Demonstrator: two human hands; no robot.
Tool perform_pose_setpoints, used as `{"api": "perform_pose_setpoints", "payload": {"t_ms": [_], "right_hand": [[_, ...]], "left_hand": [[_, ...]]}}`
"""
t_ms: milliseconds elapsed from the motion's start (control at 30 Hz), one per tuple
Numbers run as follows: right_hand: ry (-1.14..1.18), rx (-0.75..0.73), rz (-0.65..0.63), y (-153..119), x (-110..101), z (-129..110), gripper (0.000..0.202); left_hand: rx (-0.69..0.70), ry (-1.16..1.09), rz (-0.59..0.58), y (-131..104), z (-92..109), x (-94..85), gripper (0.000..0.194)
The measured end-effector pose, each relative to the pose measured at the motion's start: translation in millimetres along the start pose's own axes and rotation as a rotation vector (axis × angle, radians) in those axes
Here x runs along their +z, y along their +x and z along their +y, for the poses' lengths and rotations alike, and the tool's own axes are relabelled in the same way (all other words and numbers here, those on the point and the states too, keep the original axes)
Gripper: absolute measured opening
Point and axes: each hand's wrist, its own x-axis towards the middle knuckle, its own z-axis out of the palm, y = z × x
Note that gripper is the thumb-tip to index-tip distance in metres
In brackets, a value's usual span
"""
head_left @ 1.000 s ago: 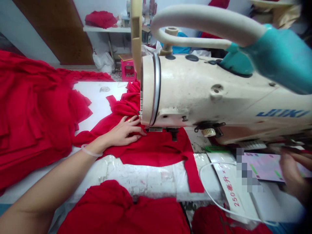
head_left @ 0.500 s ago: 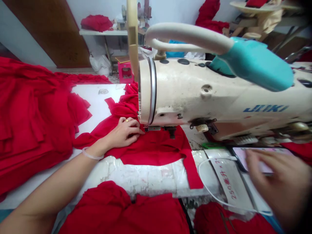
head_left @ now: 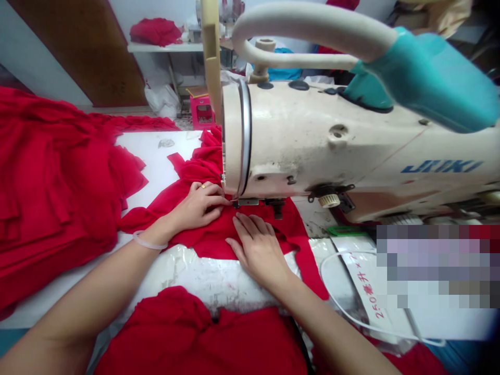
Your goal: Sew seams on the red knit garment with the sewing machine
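A piece of red fabric [head_left: 211, 238] lies under the presser foot [head_left: 276, 209] of a cream sewing machine [head_left: 297, 135]. My left hand [head_left: 201, 205], with a ring and a pale bracelet, is on the fabric left of the needle area. Its fingers are bent and close together on the cloth, tips by the machine head. In front of the foot, my right hand [head_left: 260, 250] lies palm down on the same fabric, fingers stretched out and slightly apart. The fabric's far part bunches up behind the machine head.
A large pile of red fabric [head_left: 58, 192] covers the left side. More red cloth [head_left: 203, 338] lies at the near edge. On the right are a white cable [head_left: 332, 299], a card with red writing [head_left: 359, 276] and a pixelated patch. A teal-ended lamp [head_left: 441, 78] overhangs the machine.
My right hand has left the phone on the right and come to lie on the fabric before the presser foot. My left hand stays nearly in place. The view has shifted slightly.
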Motion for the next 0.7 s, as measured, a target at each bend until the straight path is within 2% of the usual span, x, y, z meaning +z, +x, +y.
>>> {"api": "perform_pose_setpoints", "payload": {"t_ms": [167,233,300,367,467,533,633,700], "right_hand": [[-0.005,0.042,0.001,-3.8,-2.1,-3.8,0.042],[0.024,0.076,-0.046,0.3,-7.1,3.0,0.040],[0.068,0.121,-0.122,8.8,-14.3,15.4,0.039],[0.089,0.161,-0.196,19.3,-20.9,28.3,0.037],[0.070,0.174,-0.210,27.7,-24.1,35.9,0.030],[0.089,0.163,-0.162,23.9,-21.0,32.1,0.031],[0.142,0.140,-0.098,11.1,-13.3,23.5,0.044],[0.140,0.121,-0.102,6.0,-9.5,21.0,0.050]], "left_hand": [[-0.024,0.017,0.032,-3.5,1.8,4.5,0.032],[-0.119,0.004,0.050,-10.1,14.0,10.5,0.034],[-0.275,-0.010,0.036,-18.2,32.9,16.8,0.041],[-0.368,-0.050,-0.053,-24.3,51.9,19.9,0.047],[-0.261,-0.086,-0.266,-24.9,65.5,15.0,0.045],[-0.145,-0.019,-0.315,-22.8,63.1,8.9,0.040],[0.046,0.194,-0.196,-24.9,54.5,6.0,0.032],[0.131,0.297,-0.103,-30.0,52.0,10.2,0.032]]}}
